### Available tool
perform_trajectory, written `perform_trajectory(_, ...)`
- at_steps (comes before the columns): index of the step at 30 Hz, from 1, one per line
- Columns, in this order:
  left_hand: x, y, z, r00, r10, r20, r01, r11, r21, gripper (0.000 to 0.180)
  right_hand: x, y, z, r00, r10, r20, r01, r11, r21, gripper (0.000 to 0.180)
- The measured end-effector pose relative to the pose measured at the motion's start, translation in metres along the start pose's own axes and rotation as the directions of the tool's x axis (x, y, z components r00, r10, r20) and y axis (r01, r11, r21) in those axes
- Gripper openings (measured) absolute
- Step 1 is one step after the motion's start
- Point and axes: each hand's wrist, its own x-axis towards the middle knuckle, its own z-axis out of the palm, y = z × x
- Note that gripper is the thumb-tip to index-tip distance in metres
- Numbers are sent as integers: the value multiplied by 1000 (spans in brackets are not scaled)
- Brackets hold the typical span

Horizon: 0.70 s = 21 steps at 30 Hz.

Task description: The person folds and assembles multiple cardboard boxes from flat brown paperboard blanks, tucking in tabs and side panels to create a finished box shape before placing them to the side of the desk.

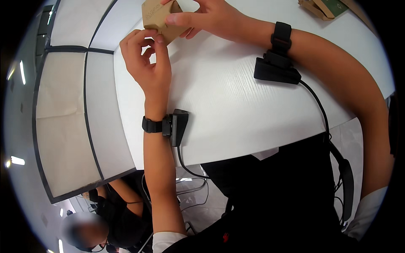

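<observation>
Both hands' fingers (pixel 157 40) around box (pixel 158 21), bare tabletop (pixel 228 105) below

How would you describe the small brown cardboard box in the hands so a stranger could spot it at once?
Start at the white table and go to its far edge, top centre. There the left hand and right hand both grip a small brown cardboard box. Unlike the flat brown cardboard pieces lying at the top right, it is held.

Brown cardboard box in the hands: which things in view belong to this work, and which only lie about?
In hand:
small brown cardboard box
left hand
right hand
white table

Lying about:
flat brown cardboard pieces, far right corner
grey partition panels, left
</observation>
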Motion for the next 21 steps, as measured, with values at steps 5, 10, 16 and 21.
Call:
perform_trajectory(5, 1, 0, 1, 1000, 2, -1, -2, 999, -38, 16, -3, -7, 0, 1000, 22, -6, -23, 999, -46, 45)
perform_trajectory(10, 0, 2, 4, 999, 28, 19, -29, 999, 29, 17, -2, -6, 1, 995, 38, -88, -48, 993, -112, 36)
perform_trajectory(16, 2, 7, 5, 998, 46, 33, -47, 999, 27, 19, -3, -10, 2, 991, 23, -128, -48, 980, -194, 30)
perform_trajectory(21, 1, 9, 5, 998, 31, 50, -34, 998, 53, 19, -2, -9, 4, 992, 40, -123, -64, 978, -198, 28)
